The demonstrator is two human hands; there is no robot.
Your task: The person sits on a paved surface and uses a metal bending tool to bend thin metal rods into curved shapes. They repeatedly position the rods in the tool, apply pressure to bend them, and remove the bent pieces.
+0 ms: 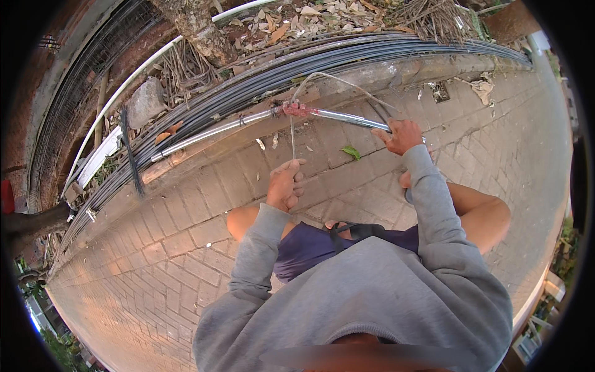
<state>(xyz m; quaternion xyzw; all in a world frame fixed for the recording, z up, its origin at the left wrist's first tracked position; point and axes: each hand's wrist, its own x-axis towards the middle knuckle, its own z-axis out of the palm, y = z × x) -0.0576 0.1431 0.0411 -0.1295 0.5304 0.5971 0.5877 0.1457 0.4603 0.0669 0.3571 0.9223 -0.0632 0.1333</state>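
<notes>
My left hand [286, 185] is closed around the lower end of a thin steel rod [294, 133]. The rod rises to the red head [295, 109] of a long-handled bolt cutter, then bends over to the right. My right hand [401, 136] grips the cutter's right handle [347, 118] near its dark end. The left silver handle [211, 134] rests along the kerb, beside the bundled bars, so the two handles are spread wide. Whether the jaws touch the rod is too small to tell.
A long bundle of dark steel bars [248, 88] lies along the kerb [372, 77]. Behind it are a tree trunk [201, 31], a grey stone block [145, 102] and dry leaves [297, 25]. Brick paving [186, 260] spreads around my bent legs, with a green leaf [351, 152] on it.
</notes>
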